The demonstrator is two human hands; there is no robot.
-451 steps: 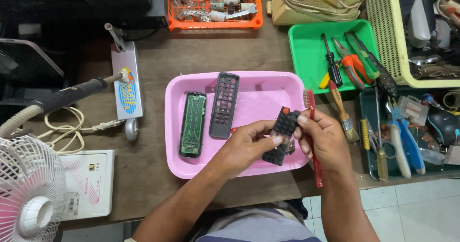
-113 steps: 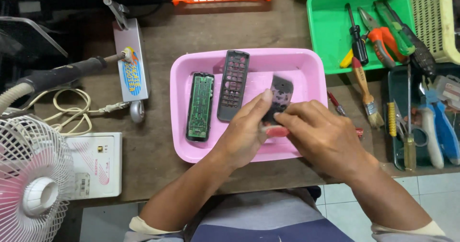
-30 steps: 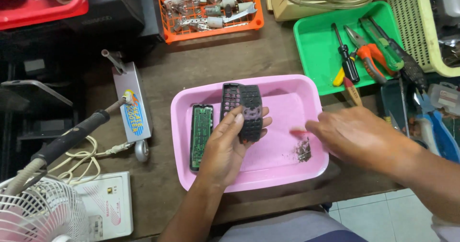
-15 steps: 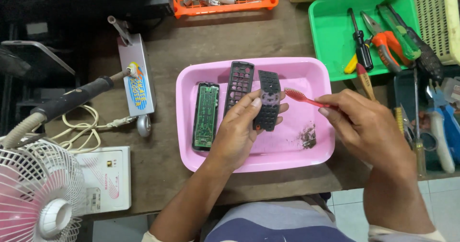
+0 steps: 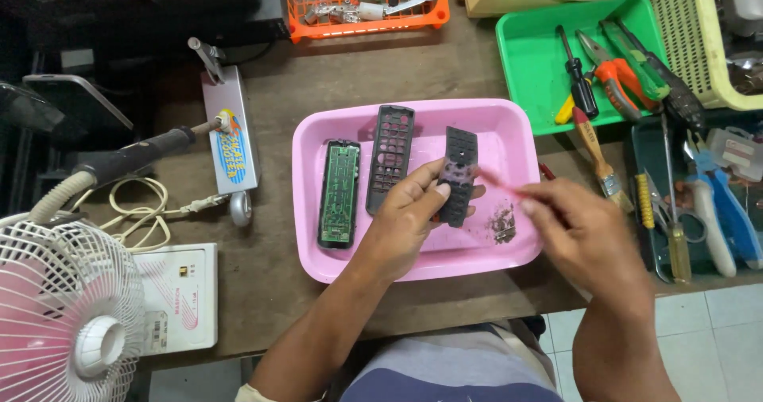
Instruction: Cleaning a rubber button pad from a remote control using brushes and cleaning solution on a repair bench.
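Pinching a dark keypad [image 5: 458, 176] over the pink tray [image 5: 413, 268], the left hand [image 5: 409, 219] tilts it toward a red brush [image 5: 499, 182] gripped by the right hand [image 5: 584, 235], while a circuit board [image 5: 339, 193] and cover [image 5: 389, 159] lie left.

One shallow pink plastic tray [image 5: 517, 132] sits mid-desk holding three remote parts: one green circuit board [image 5: 338, 193], one black perforated shell [image 5: 389, 157], one black rubber keypad [image 5: 459, 171]. Two hands work above it.
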